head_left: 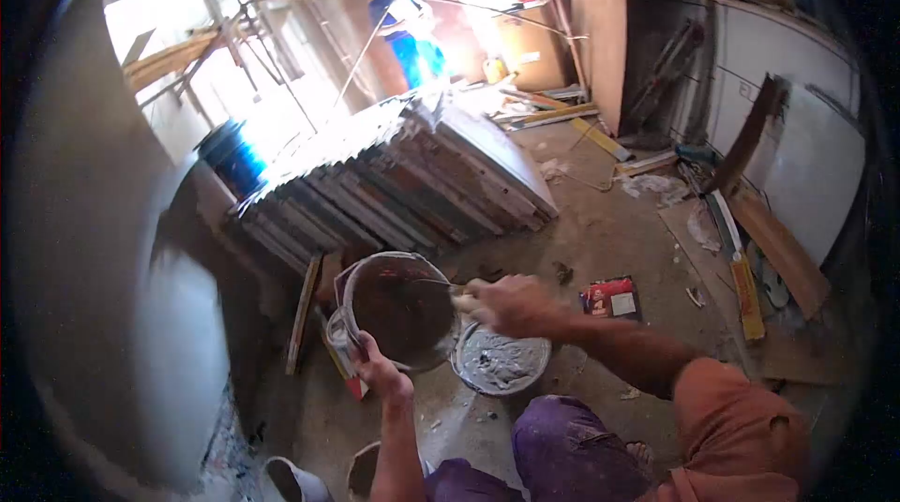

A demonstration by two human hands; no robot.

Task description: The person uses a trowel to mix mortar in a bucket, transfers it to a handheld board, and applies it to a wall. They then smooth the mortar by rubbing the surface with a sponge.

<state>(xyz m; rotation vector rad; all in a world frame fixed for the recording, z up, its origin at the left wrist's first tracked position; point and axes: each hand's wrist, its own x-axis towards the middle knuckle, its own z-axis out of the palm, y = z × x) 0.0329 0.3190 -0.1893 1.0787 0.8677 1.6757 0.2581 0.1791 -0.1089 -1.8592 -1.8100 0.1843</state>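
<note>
My left hand point(380, 369) is closed on the lower rim of a bucket point(398, 310), which is tipped so its dark inside faces me. The fingers of my right hand point(514, 305) are wrapped round the pale handle of a trowel point(462, 299). The trowel's thin metal shank points left into the mouth of the tilted bucket; its blade is hard to make out. Just below my right hand stands a second bucket point(502, 359) filled with wet grey mortar. The tilted bucket's lower edge is close beside it.
Beyond the buckets leans a long row of stacked slabs point(375, 188), with a dark bucket point(232, 160) at its left end. A red packet point(611, 299) lies on the dusty floor. Boards point(778, 239) and scraps line the right side. Another person point(405, 29) stands behind scaffolding.
</note>
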